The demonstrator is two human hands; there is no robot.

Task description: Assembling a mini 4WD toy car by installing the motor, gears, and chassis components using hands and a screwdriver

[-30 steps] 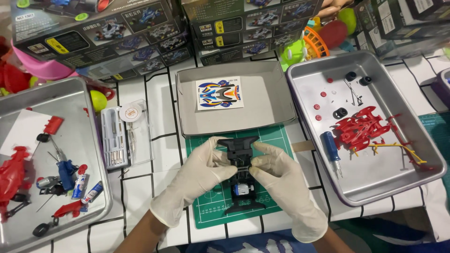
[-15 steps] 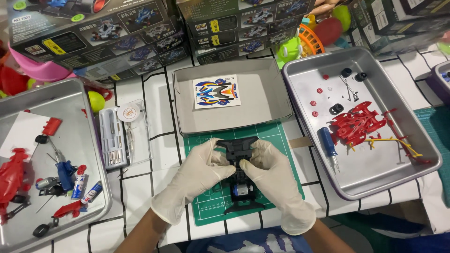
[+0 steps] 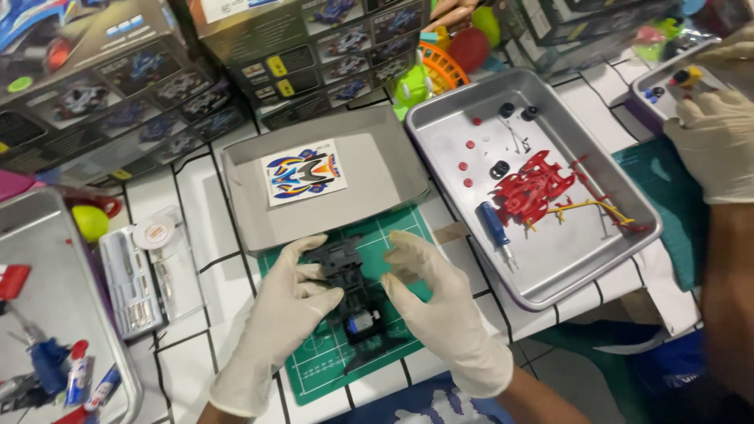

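Note:
A black toy-car chassis (image 3: pixel 352 292) with a small blue-and-silver motor lies on a green cutting mat (image 3: pixel 314 369). My left hand (image 3: pixel 284 323), in a white glove, pinches the chassis's left side between thumb and fingers. My right hand (image 3: pixel 440 314), also gloved, hovers just right of the chassis with its fingers spread and curled. Whether its thumb touches the chassis I cannot tell.
Behind the mat, a grey tray (image 3: pixel 377 157) holds a sticker sheet (image 3: pixel 303 173). A metal tray (image 3: pixel 620 204) on the right holds red car parts (image 3: pixel 534 188), small wheels and a blue screwdriver (image 3: pixel 495 228). A co-worker's gloved hand (image 3: pixel 715 133) is at far right. A clear tool case (image 3: pixel 137 275) and a second metal tray (image 3: pixel 47 314) lie left; boxes stand behind.
My right hand has let go of the chassis and spread its fingers beside it. My left hand stays on it. The view has shifted left and drawn closer.

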